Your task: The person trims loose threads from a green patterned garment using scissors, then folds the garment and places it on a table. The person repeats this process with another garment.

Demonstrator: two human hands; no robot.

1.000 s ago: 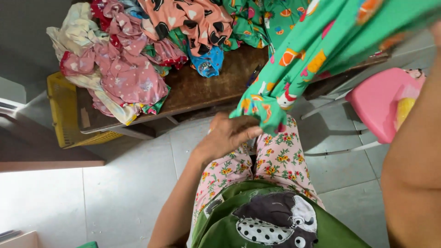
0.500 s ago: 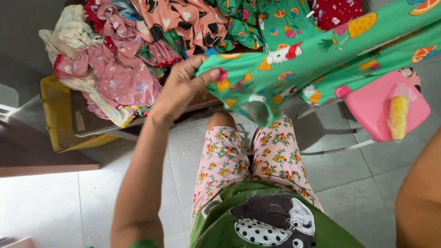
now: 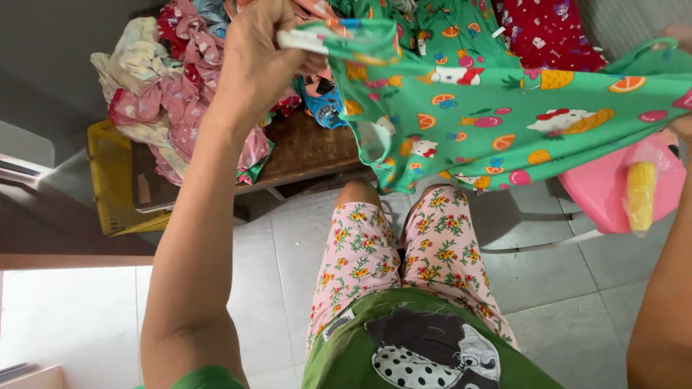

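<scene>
Head view. The left hand [image 3: 263, 54] is raised and closed on one top edge of a green garment [image 3: 490, 119]; the fingers pinch the fabric near its pale trim. From that grip the garment stretches out to the right, held up in the air and spread wide, its print of fruit and small cartoon figures facing the camera. The right hand [image 3: 681, 79] shows only in part at the frame's right edge, at the garment's far end; it appears to hold that end, but whether its fingers are closed cannot be told.

Beyond and to the left of the left-hand grip lies a pile of clothes [image 3: 180, 94], pink, cream and red, on a brown table [image 3: 303, 151]. A yellow crate [image 3: 115, 180] stands below the pile's left side. More printed clothes, red and green, lie behind the held garment. Below the garment's right end sits a pink stool [image 3: 605, 191] with a yellow corn cob [image 3: 639, 194] in clear wrap on it. Under the garment are the person's knees in floral pink shorts [image 3: 404, 252], over grey floor tiles [image 3: 548, 288].
</scene>
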